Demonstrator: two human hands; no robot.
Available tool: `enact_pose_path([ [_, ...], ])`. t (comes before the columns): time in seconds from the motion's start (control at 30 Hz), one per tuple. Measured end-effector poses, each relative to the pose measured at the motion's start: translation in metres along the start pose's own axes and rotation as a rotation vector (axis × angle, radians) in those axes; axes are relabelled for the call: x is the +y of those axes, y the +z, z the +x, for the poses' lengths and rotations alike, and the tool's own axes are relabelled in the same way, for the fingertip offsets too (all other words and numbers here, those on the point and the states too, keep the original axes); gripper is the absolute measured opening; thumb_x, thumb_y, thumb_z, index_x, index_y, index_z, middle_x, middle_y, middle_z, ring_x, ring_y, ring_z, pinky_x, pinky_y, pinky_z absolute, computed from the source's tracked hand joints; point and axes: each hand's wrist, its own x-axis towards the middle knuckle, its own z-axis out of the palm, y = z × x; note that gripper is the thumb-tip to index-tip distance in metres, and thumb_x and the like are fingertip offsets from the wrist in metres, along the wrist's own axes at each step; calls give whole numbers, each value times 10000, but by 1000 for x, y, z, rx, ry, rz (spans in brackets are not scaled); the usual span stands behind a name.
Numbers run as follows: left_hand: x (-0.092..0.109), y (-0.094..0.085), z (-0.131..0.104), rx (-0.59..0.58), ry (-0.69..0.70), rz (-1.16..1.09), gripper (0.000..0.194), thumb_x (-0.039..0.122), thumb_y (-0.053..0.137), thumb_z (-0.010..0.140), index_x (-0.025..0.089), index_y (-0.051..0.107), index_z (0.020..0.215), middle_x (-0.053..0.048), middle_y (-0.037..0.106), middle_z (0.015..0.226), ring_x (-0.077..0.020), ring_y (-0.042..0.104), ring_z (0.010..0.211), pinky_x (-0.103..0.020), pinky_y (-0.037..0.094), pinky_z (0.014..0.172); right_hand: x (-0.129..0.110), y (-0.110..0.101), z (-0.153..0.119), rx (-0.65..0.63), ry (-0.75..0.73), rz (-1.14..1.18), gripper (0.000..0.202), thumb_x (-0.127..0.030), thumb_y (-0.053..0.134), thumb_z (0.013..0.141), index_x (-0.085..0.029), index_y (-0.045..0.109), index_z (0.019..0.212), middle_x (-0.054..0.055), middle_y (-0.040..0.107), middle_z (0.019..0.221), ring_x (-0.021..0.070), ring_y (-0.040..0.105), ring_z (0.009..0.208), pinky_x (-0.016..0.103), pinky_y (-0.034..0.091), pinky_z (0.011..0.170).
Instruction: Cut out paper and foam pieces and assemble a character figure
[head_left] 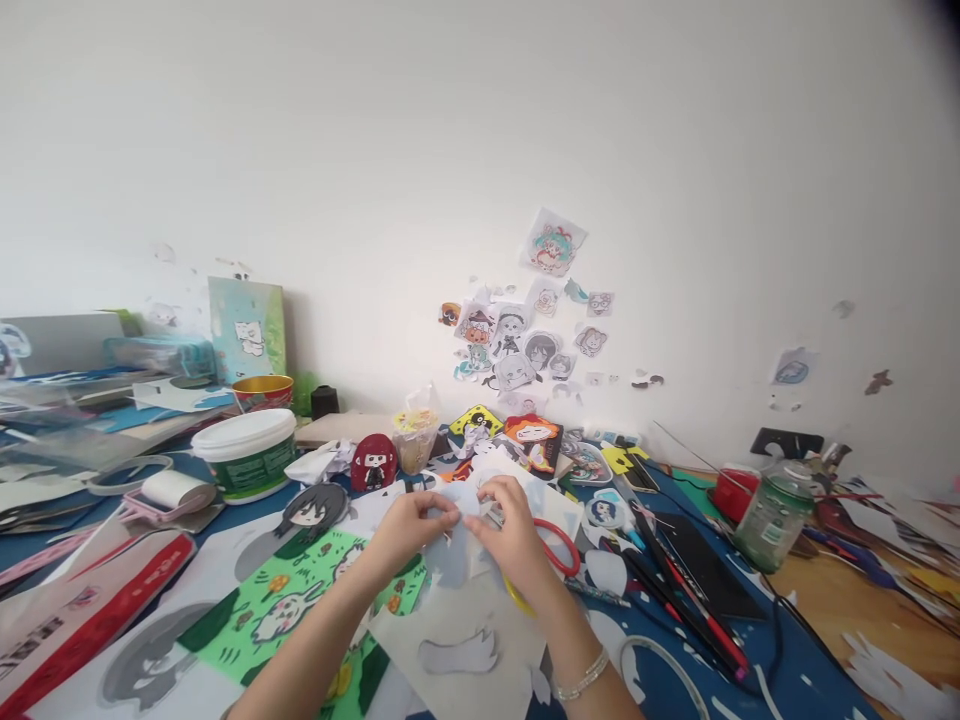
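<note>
Near the middle of the cluttered table, my left hand [421, 520] and my right hand [506, 520] pinch a small pale sheet [452, 545] between them. The sheet looks thin and whitish, and its details are too faint to make out. Below my hands lies a cream paper [457, 685] with a small white cut-out [457, 655] on it. Red-handled scissors [559, 548] lie beside my right wrist, partly hidden by it. Under my left forearm is a green drawing [262, 620] with a white rabbit figure.
A white-lidded tub [247, 455] stands at the left, near a red-and-white package [97, 610]. Pens [686, 600] and a glass jar [776, 515] are on the right. Character cut-outs [373, 462] lie behind my hands; more drawings [553, 243] are stuck on the wall.
</note>
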Motion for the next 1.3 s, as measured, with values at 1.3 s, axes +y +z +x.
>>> enact_pose_path([
  [1.3, -1, -3, 0, -140, 104, -85, 394, 526, 595, 683, 149, 701, 725, -58, 695, 746, -193, 608, 703, -239, 452, 606, 8, -22, 9, 15, 308, 318, 141, -286, 632, 638, -162, 606, 698, 53, 598, 824, 189, 540, 755, 278, 427, 682],
])
